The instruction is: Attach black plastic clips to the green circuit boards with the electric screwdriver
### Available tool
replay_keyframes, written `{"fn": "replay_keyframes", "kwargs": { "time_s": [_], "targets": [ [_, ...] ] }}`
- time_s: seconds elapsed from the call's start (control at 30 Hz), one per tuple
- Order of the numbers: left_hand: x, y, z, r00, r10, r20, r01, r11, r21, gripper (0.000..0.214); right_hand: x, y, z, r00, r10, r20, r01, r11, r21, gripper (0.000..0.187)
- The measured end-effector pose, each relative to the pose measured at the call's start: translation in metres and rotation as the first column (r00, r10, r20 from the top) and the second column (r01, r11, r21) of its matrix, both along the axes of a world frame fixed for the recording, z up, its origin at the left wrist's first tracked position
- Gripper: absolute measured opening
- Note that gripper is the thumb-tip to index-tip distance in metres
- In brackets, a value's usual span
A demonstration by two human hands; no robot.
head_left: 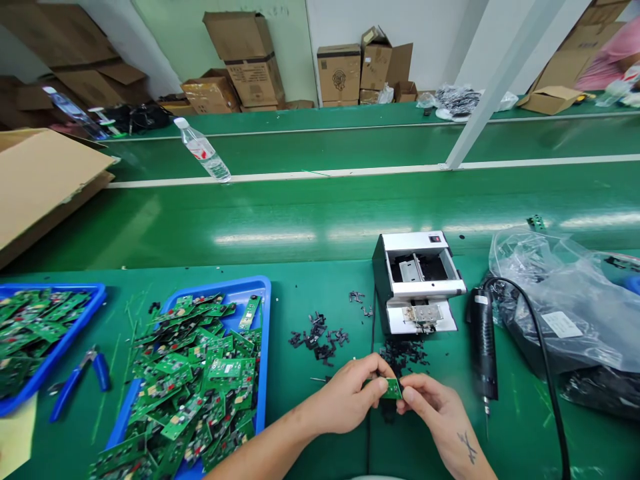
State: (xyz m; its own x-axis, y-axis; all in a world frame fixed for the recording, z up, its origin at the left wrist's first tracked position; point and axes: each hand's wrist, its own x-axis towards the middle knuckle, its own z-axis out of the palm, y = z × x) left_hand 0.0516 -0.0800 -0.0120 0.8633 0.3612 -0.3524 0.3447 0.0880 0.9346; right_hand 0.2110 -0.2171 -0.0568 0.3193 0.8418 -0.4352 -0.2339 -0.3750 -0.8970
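Both my hands meet low in the middle of the green bench. My left hand [350, 393] and my right hand [430, 403] pinch the two ends of one small green circuit board [391, 388], fingers closed on it. Just beyond them lie small black plastic parts [320, 337] in loose heaps. A small white and silver bench machine [417, 283] stands behind the parts. A blue tray [263, 313] heaped with several green circuit boards sits to the left of my left forearm.
A second blue tray [95, 297] of boards and blue-handled pliers [80, 380] lie at far left. A black electric screwdriver [484, 350] with its cable and clear plastic bags [565, 293] are at right. A water bottle [203, 150] lies on the conveyor; cardboard boxes [40, 180] stand at left and behind.
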Motion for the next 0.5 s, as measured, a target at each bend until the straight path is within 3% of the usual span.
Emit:
{"fn": "replay_keyframes", "kwargs": {
  "time_s": [0.23, 0.33, 0.43, 0.47, 0.5],
  "targets": [
    [0.007, -0.003, -0.001, 0.989, 0.135, -0.052, -0.14, 0.985, -0.1, 0.016, -0.004, 0.003, 0.013, 0.986, 0.034, 0.162, -0.038, 0.999, 0.023, 0.035],
    [0.012, 0.008, 0.006, 0.974, 0.203, -0.099, -0.216, 0.967, -0.135, 0.017, 0.02, -0.005, 0.027, 0.938, -0.06, 0.34, 0.058, 0.998, 0.015, 0.041],
    [0.02, 0.026, 0.013, 0.958, 0.265, -0.109, -0.277, 0.953, -0.119, 0.019, 0.064, -0.012, 0.042, 0.784, -0.235, 0.575, 0.287, 0.958, 0.0, 0.046],
    [0.024, 0.032, 0.015, 0.953, 0.285, -0.106, -0.296, 0.948, -0.115, 0.019, 0.079, -0.012, 0.045, 0.693, -0.275, 0.666, 0.37, 0.929, -0.002, 0.049],
    [0.027, 0.038, 0.017, 0.947, 0.303, -0.108, -0.315, 0.942, -0.118, 0.019, 0.094, -0.011, 0.046, 0.563, -0.191, 0.804, 0.415, 0.907, -0.075, 0.055]
  ]
}}
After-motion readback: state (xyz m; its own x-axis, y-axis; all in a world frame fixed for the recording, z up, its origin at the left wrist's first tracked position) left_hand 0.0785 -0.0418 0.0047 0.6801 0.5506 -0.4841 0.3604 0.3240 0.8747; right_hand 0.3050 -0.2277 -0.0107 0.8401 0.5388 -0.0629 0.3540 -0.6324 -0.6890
